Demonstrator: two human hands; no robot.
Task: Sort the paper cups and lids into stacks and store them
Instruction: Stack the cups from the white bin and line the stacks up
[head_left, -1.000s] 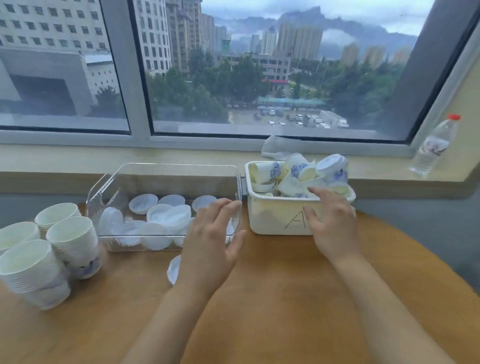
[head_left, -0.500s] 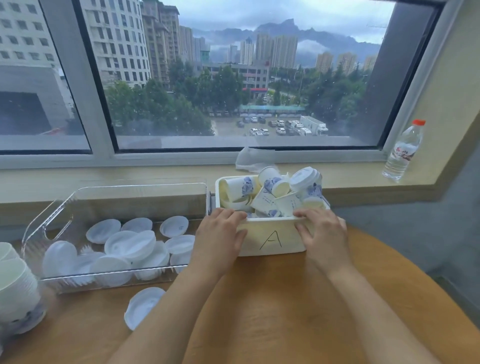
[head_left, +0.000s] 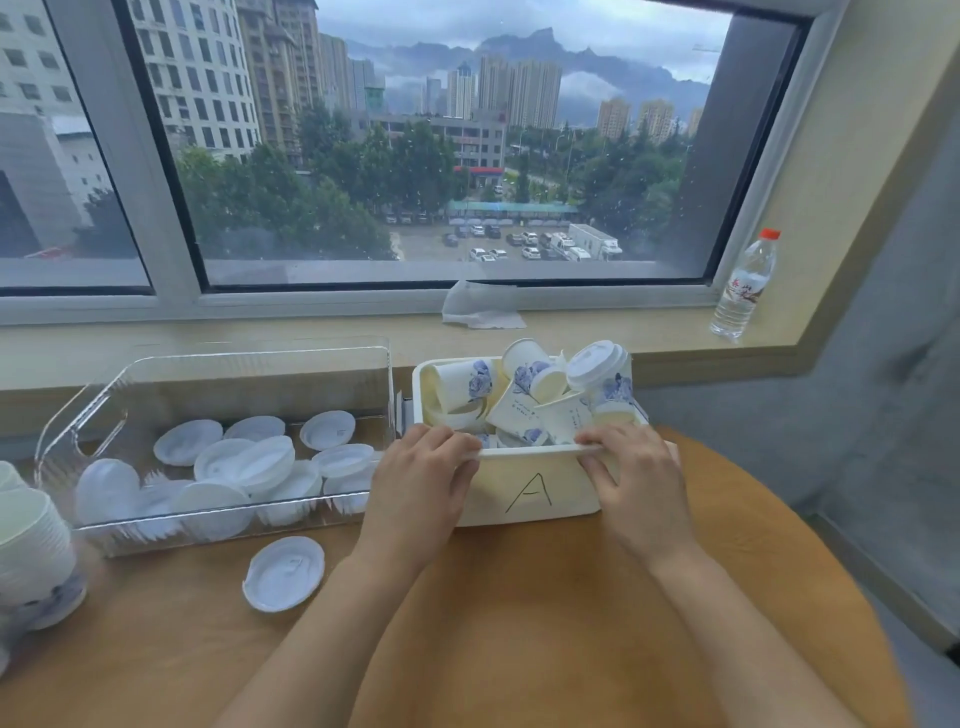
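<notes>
A white bin marked "A" stands on the round wooden table, heaped with loose paper cups printed with blue flowers; one cup wears a white lid. My left hand grips the bin's near rim at its left corner, fingers curled over the edge. Over the same rim on the right curl the fingers of my right hand. To the left, a clear plastic bin holds several white lids. One lid lies on the table in front of it.
Stacks of white paper cups stand at the table's far left edge. On the windowsill sit a water bottle with a red cap at the right and a crumpled white tissue behind the bin. The table's right edge curves away.
Both hands came from in front of the bins onto bin A's near rim and took hold of it. The view has swung right and closer.
</notes>
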